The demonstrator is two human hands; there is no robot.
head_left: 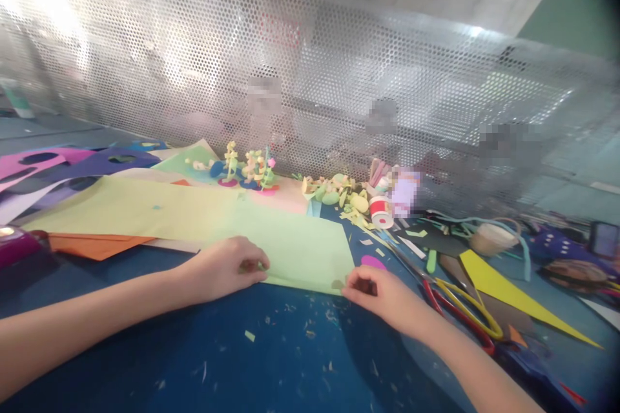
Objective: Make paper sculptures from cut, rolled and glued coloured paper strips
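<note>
Fingers (349,279) of the right hand (382,295) pinched on a corner of pale green paper (298,246), left hand (219,266) curled at its near edge, grip unclear, blue surface (271,368) beneath, scissors (429,292) to the right

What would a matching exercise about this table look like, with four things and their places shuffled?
1. Pale green paper sheet
2. Bright yellow pointed paper piece
3. Red-and-white round spool
4. Large flat orange paper

A. Left side, partly under pale yellow paper
B. Near edge at the left hand and right hand
C. Right of the right hand
D. Beside small yellow-green pieces

Pairs: 1-B, 2-C, 3-D, 4-A
</note>
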